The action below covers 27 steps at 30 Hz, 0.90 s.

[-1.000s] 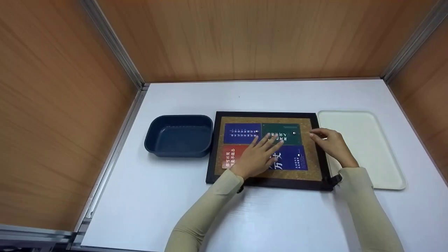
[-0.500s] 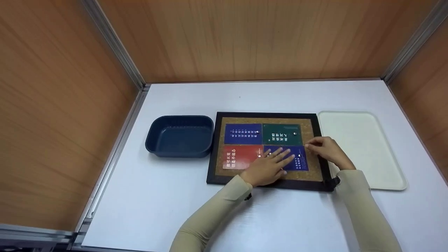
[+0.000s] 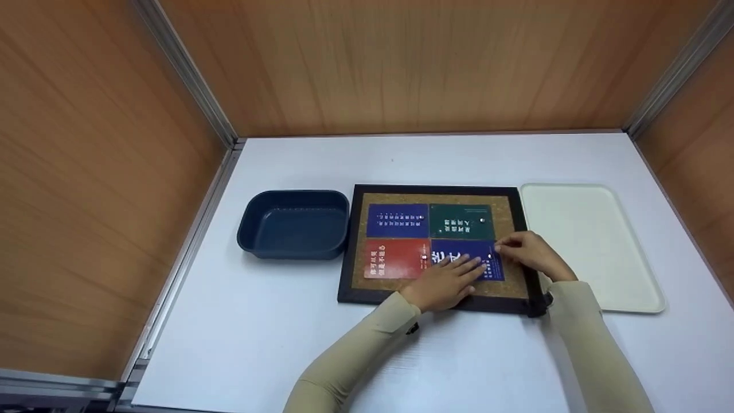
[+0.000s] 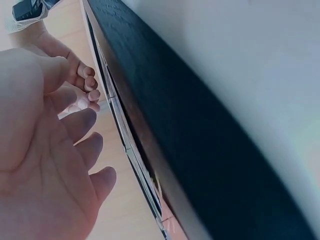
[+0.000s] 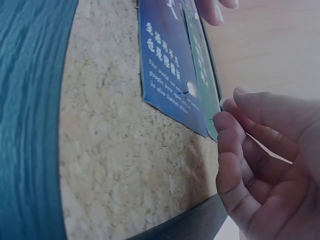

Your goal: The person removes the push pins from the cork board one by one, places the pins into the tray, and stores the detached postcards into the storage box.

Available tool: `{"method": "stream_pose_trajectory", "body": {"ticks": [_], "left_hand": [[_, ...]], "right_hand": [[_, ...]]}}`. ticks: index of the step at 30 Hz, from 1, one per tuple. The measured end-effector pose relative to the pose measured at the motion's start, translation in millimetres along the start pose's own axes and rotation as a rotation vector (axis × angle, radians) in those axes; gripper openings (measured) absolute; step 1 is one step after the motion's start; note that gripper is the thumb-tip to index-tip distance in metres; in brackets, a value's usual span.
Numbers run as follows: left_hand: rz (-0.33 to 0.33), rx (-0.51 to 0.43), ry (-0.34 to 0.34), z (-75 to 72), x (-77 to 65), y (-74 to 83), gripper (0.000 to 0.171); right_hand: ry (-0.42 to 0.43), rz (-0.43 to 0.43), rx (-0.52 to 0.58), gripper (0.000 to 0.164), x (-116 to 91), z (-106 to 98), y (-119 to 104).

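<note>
My left hand [image 3: 444, 285] lies with its fingers extended over the lower blue card [image 3: 467, 251] on a framed cork board [image 3: 367, 198]. At that card's right edge, my right hand [image 3: 530, 253] has its thumb and fingertips close together. Whether they pinch anything small is unclear. A round-headed pin [image 5: 191, 89] sits in the blue card in the right wrist view. The red card [image 3: 395, 263], upper blue card [image 3: 395, 228] and green card [image 3: 470, 215] also lie on the cork, with small pins showing.
A dark blue rectangular bin [image 3: 292, 252] stands to the left of the board. A flat off-white tray [image 3: 596, 229] lies against its right side. Wooden panels [image 3: 424, 69] rise behind and beside the white table [image 3: 229, 344].
My left hand has moved right and toward me, from the middle of the board onto the lower blue card. My right hand has come down from beside the green card to the blue card's edge.
</note>
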<state>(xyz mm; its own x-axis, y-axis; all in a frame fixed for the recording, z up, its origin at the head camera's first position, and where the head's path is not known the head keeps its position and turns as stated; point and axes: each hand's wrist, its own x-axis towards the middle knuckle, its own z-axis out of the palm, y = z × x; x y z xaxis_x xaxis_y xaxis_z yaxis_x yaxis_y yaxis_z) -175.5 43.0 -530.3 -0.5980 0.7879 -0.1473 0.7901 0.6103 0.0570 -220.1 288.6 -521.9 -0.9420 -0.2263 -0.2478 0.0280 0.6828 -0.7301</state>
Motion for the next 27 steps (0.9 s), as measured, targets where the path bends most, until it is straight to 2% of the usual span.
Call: {"method": "stream_pose_trajectory", "body": {"ticks": [9, 18, 27], "left_hand": [[0.003, -0.007, -0.020, 5.9, 2.5, 3.4, 0.052], [0.016, -0.070, -0.063, 10.3, 2.0, 5.8, 0.052], [-0.011, -0.062, -0.074, 11.5, 2.7, 7.5, 0.051]], "right_hand": [[-0.012, 0.015, 0.010, 0.040, 0.1, 5.0, 1.7], [-0.018, 0.005, -0.014, 0.039, 2.8, 9.3, 4.4], [-0.001, -0.011, -0.053, 0.038, 5.3, 11.9, 7.0]]}}
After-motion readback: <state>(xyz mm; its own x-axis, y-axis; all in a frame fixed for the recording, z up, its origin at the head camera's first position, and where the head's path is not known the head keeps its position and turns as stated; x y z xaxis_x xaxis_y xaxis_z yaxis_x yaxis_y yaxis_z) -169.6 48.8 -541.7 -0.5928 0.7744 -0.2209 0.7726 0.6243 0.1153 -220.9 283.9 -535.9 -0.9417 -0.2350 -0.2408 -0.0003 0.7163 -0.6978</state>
